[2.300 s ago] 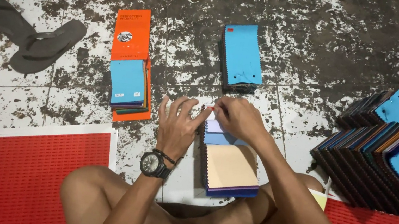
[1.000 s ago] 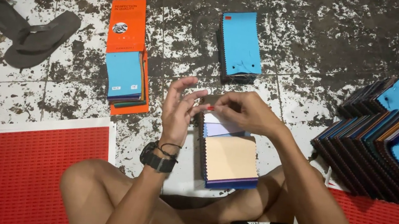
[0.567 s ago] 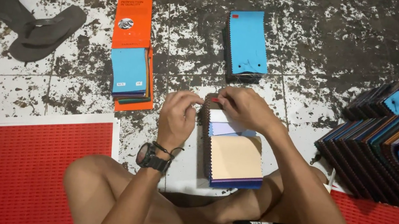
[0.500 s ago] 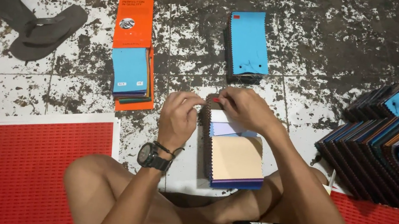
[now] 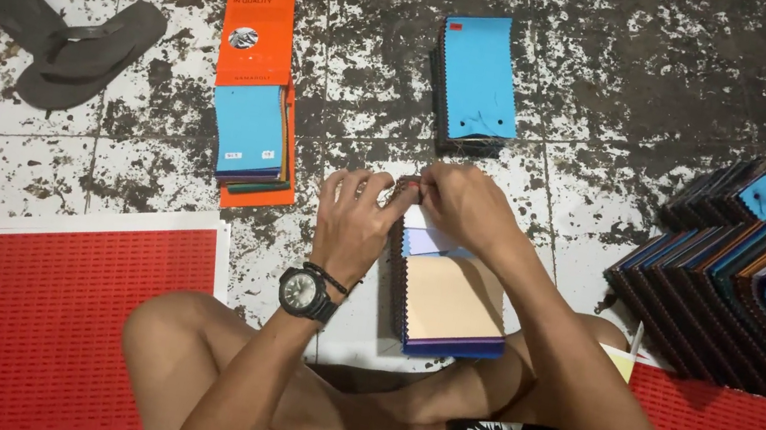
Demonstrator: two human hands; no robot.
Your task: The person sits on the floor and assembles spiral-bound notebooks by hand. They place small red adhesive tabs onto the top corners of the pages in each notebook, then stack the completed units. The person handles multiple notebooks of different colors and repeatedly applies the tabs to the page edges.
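Nearest the camera, bare folded legs are seen on the floor [image 5: 627, 70], with red mats [image 5: 44, 316] laid to either side. Just beyond the knees a stack of fabric swatches [image 5: 451, 301], topped by a beige sheet with lilac and white layers showing above it, is lain on a pale sheet on the floor. Its far, bound edge is pinched by both hands: the left hand [image 5: 357, 221], worn with a black wristwatch [image 5: 306, 292], is curled with fingertips closed on the top corner, and the right hand [image 5: 470, 208] is closed over the same edge, the two touching. Whether a fastener is held between the fingers cannot be told. If the pinch were loosened, the loose layers could be fanned out of line, and the pinked edges could be left uneven before they are fixed. Further left, an orange card folder [image 5: 260, 55] is laid flat, a small round picture and dark print on its upper half, a blue swatch pile [image 5: 249, 129] with a tiny white label on its lower half. Beyond the hands a second blue-topped stack [image 5: 476, 77] is marked by a small red tag at its top corner. At right, many swatch bundles [image 5: 748, 280] are fanned in overlapping rows. Farthest left, dark sandals [image 5: 47, 28] are left crossed.
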